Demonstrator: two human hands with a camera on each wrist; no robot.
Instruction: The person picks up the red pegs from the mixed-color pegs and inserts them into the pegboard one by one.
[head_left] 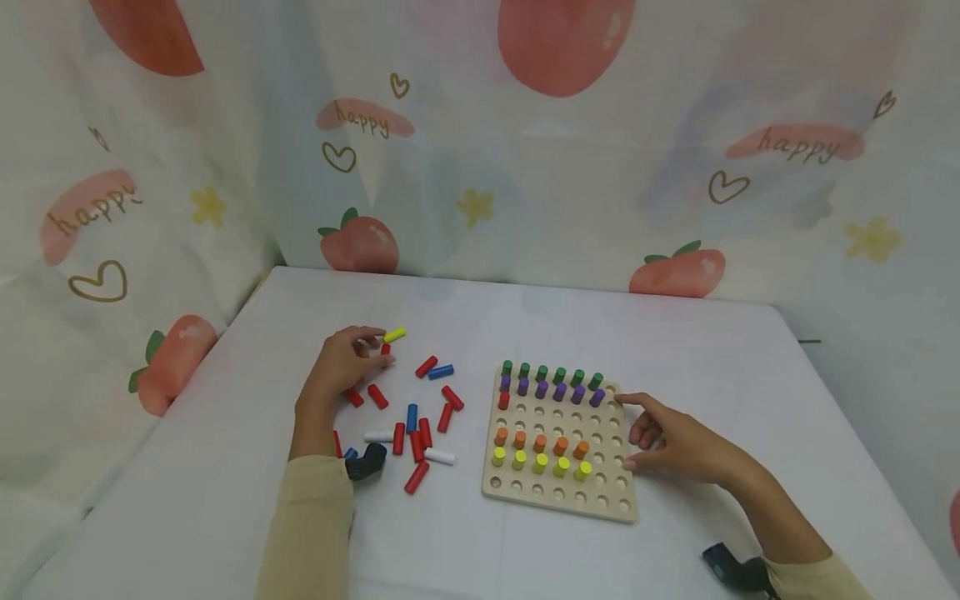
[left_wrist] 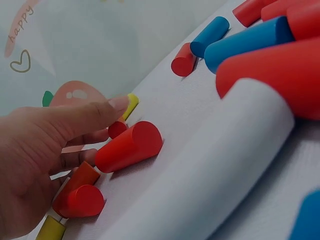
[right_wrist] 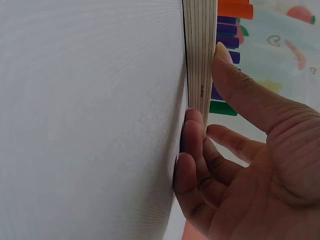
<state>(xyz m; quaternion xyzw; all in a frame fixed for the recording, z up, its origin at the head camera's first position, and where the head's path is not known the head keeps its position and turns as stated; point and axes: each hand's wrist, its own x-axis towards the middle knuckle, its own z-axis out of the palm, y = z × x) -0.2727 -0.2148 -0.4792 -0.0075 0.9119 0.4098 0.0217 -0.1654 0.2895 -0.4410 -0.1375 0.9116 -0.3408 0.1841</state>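
My left hand (head_left: 347, 360) reaches among loose pegs at the table's left, thumb and index finger apart. Its index fingertip is right at a yellow peg (head_left: 394, 334); a red peg (head_left: 386, 349) lies between thumb and finger. In the left wrist view, the thumb overlaps the yellow peg (left_wrist: 131, 106), and another red peg (left_wrist: 131, 146) lies by the fingers. My right hand (head_left: 678, 442) touches the right edge of a wooden pegboard (head_left: 555, 498) with extended thumb and index finger. In the right wrist view, the thumb rests at the top of the board's edge (right_wrist: 200, 60).
Standing in the board are rows of green (head_left: 560, 376), purple (head_left: 559, 392), orange (head_left: 540, 443) and yellow pegs (head_left: 541, 463), plus one red peg (head_left: 504, 401). Red, blue (head_left: 441, 372) and white pegs (head_left: 439, 457) lie scattered left of it. A printed curtain (head_left: 555, 183) hangs behind the table.
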